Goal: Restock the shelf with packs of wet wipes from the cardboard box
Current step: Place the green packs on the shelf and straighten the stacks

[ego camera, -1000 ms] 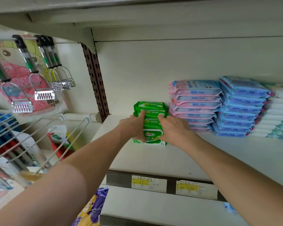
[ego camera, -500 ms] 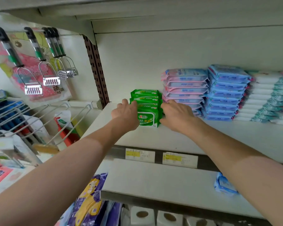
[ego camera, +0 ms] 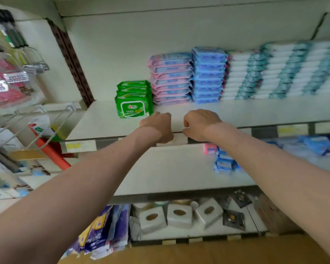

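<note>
White store shelf [ego camera: 255,113], cardboard box [ego camera: 198,252] edge at the bottom. On the shelf, stacked white-teal packs [ego camera: 274,69], blue packs [ego camera: 208,75], pink packs [ego camera: 171,79], and a short green wet wipes stack [ego camera: 133,99] at the left end. Pack print and price tags [ego camera: 80,146] too blurred to read. Left hand [ego camera: 157,126] and right hand [ego camera: 199,123] side by side at the shelf lip, fingers curled, holding nothing, just front-right of the green stack and not touching it.

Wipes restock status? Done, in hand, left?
Done: a green stack sits on the shelf beside the pink stack; neither hand grips it. In hand: nothing. The left hand and right hand hover at the shelf edge, fingers curled, empty. Left: the green stack is shorter than its neighbours, so more packs probably fit. The box shows only its edge, contents hidden.
</note>
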`<state>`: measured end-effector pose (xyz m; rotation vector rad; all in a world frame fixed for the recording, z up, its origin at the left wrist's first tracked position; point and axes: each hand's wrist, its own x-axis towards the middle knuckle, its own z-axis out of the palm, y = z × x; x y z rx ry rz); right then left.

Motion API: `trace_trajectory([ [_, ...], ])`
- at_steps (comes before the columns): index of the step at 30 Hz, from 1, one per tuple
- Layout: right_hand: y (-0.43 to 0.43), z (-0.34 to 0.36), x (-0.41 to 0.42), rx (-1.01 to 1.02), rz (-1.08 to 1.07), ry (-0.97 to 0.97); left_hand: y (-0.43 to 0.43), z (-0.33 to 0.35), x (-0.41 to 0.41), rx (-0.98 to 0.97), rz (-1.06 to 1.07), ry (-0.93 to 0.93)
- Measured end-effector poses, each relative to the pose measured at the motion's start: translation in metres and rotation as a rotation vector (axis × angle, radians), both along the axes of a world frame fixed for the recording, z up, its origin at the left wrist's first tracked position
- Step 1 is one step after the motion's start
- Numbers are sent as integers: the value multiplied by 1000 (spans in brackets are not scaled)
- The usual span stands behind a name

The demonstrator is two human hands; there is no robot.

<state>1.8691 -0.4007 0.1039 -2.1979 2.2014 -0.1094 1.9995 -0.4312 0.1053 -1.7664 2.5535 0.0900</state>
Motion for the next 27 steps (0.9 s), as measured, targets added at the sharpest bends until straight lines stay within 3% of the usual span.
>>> trace_trajectory([
  [15,238,-54,-37,166,-443,-7,182,-53,-65,62,-583,-139],
  [27,483,-82,-108,323,-862,-165,384,-75,-193,163,-1048,-307],
])
